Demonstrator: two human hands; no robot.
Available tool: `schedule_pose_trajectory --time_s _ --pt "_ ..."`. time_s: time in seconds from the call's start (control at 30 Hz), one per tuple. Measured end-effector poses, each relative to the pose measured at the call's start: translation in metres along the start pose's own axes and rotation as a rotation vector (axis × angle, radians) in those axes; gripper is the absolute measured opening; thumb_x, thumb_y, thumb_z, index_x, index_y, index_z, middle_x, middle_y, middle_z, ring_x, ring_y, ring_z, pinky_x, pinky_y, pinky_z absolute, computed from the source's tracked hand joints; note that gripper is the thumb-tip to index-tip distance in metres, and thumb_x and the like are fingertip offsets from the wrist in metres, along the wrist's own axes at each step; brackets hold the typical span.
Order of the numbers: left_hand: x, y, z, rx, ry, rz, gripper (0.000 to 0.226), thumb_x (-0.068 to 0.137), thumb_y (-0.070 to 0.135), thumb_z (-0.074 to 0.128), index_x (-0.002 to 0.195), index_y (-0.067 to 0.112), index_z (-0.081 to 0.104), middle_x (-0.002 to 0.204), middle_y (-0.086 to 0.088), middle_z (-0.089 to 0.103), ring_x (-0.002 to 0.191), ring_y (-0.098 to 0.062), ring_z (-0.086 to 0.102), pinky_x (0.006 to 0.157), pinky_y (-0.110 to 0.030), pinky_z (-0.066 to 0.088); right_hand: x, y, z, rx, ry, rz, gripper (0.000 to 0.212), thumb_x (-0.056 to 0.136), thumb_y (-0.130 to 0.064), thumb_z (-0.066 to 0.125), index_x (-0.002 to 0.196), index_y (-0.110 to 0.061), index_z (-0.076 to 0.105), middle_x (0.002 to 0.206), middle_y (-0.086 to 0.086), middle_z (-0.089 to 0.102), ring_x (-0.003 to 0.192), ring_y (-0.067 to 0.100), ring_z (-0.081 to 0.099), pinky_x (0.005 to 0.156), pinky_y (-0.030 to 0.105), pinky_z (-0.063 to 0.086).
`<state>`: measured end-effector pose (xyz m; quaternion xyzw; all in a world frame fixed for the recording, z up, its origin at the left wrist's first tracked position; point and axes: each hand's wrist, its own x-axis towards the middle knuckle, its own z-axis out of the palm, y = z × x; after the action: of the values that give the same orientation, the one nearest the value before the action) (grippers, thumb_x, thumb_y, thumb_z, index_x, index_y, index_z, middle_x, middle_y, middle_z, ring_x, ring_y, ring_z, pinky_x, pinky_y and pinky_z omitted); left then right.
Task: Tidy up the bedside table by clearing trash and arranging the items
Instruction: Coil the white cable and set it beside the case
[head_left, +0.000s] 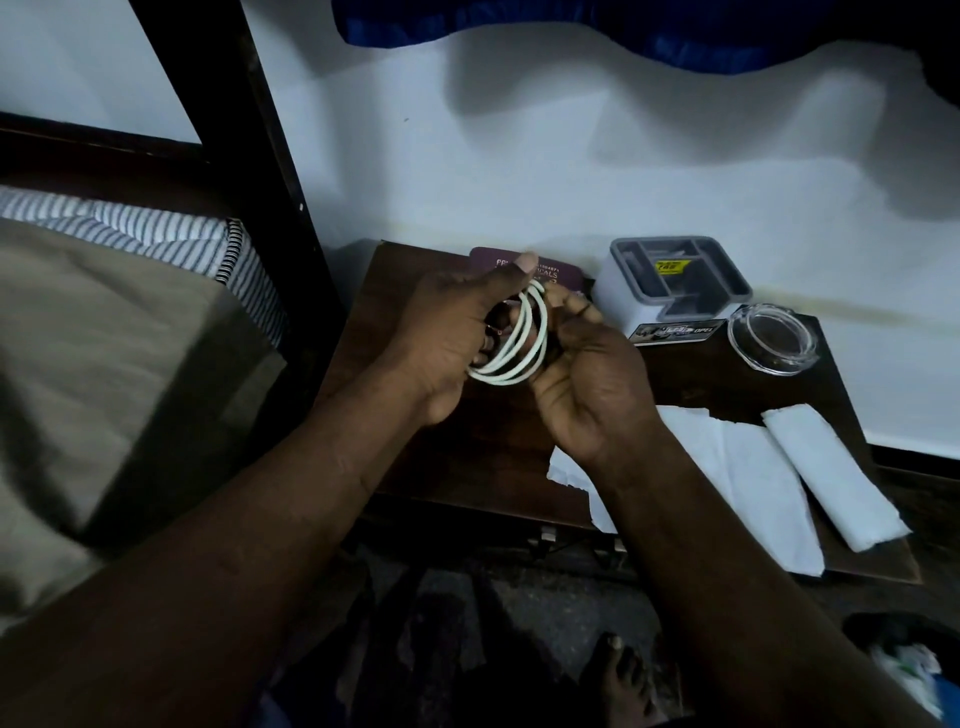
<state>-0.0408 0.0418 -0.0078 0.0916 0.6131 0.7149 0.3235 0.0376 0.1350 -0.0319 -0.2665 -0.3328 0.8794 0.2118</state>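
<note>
Above the dark wooden bedside table (727, 384), both hands hold a white cable (524, 343) wound into several loops. My left hand (447, 332) grips the coil from the left with the thumb up. My right hand (582, 374) pinches the coil's right side. Behind the hands a maroon booklet (550, 270) with white lettering lies on the table, partly hidden. A grey and white organiser box (675, 283) stands at the back. A clear glass ashtray (771, 338) sits to its right. A flat white tissue (748, 473) and a folded white tissue (831, 473) lie at the front right.
A bed with a beige sheet (104, 364) and a striped pillow (156, 234) stands to the left behind a dark wooden post (270, 156). The white wall (623, 156) is close behind the table. My bare foot (618, 675) is on the dark floor; a bin with trash (909, 665) is at the lower right.
</note>
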Motion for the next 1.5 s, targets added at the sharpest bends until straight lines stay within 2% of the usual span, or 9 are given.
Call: schedule_pose_trajectory --time_s 0.23,0.47,0.63,0.77,0.87,1.03,1.23,1.4,1.5 --pt "-0.003 0.003 0.005 0.005 0.081 0.098 0.031 0.096 0.009 0.065 0.066 0.012 0.057 0.043 0.012 0.052 0.032 0.002 0.044 0.036 -0.008 0.031 -0.008 0.001 0.003 -0.338 0.045 -0.01 0.019 0.097 -0.001 0.057 0.1 -0.015 0.07 0.093 0.006 0.074 0.092 0.026 0.068 0.09 0.046 0.057" --pt "0.0 0.002 0.006 0.016 0.159 0.139 0.012 0.097 0.008 0.062 0.086 0.003 0.058 0.05 0.003 0.049 0.033 -0.002 0.043 0.037 -0.01 0.031 -0.006 0.0 0.003 -0.305 0.086 -0.013 0.011 0.102 -0.009 0.061 0.096 -0.016 0.068 0.087 0.007 0.074 0.084 0.026 0.07 0.078 0.04 0.06" --pt "0.001 0.002 0.002 0.038 0.046 0.15 0.013 0.098 0.007 0.063 0.096 -0.005 0.06 0.061 -0.016 0.053 0.03 -0.007 0.047 0.035 -0.012 0.032 -0.005 -0.001 0.005 -0.349 0.216 -0.191 0.007 0.102 -0.009 0.063 0.099 -0.013 0.067 0.088 0.011 0.074 0.078 0.032 0.072 0.065 0.037 0.062" --pt "-0.001 0.002 0.003 0.031 -0.008 0.099 0.01 0.097 0.01 0.064 0.089 0.008 0.06 0.058 -0.005 0.056 0.034 -0.007 0.052 0.036 -0.011 0.025 -0.001 0.004 0.008 -0.384 0.332 -0.356 0.011 0.081 -0.019 0.067 0.09 -0.018 0.072 0.102 0.022 0.076 0.103 0.052 0.07 0.091 0.064 0.057" --pt "-0.002 0.001 0.004 0.023 -0.032 0.086 0.009 0.098 0.009 0.063 0.09 0.01 0.059 0.062 -0.007 0.056 0.033 -0.005 0.049 0.036 -0.012 0.023 0.002 0.006 0.006 -0.382 0.355 -0.339 0.012 0.08 -0.012 0.066 0.089 -0.019 0.071 0.101 0.025 0.075 0.098 0.053 0.07 0.09 0.062 0.06" --pt "-0.002 -0.001 0.008 0.021 0.024 0.163 0.014 0.096 0.006 0.067 0.104 -0.001 0.058 0.067 -0.015 0.057 0.036 -0.008 0.053 0.035 -0.015 0.035 0.0 -0.005 -0.004 -0.362 0.223 -0.155 0.011 0.099 0.002 0.061 0.106 -0.002 0.069 0.079 0.012 0.073 0.066 0.023 0.069 0.058 0.031 0.059" --pt "0.01 -0.007 0.0 0.197 0.135 0.302 0.019 0.091 0.018 0.074 0.097 0.004 0.063 0.072 -0.007 0.07 0.052 -0.009 0.063 0.049 -0.024 0.046 -0.009 -0.014 -0.004 -0.625 -0.05 -0.137 0.038 0.095 -0.044 0.071 0.117 -0.013 0.073 0.112 0.013 0.078 0.105 0.032 0.077 0.085 0.054 0.064" --pt "0.012 -0.002 -0.008 0.063 0.033 0.248 0.019 0.093 0.015 0.073 0.098 0.003 0.06 0.069 -0.009 0.068 0.049 -0.015 0.055 0.045 -0.022 0.043 -0.003 -0.006 -0.012 -0.922 -0.132 -0.264 0.034 0.087 -0.013 0.074 0.119 -0.024 0.072 0.108 0.001 0.079 0.102 0.024 0.077 0.088 0.056 0.063" --pt "0.012 -0.002 -0.012 0.122 -0.01 0.299 0.013 0.092 0.013 0.074 0.095 0.006 0.064 0.078 -0.021 0.071 0.054 -0.018 0.059 0.05 -0.026 0.051 0.0 -0.007 -0.011 -0.872 -0.098 -0.332 0.037 0.078 -0.003 0.065 0.109 -0.021 0.076 0.103 0.005 0.08 0.1 0.028 0.077 0.095 0.058 0.059"
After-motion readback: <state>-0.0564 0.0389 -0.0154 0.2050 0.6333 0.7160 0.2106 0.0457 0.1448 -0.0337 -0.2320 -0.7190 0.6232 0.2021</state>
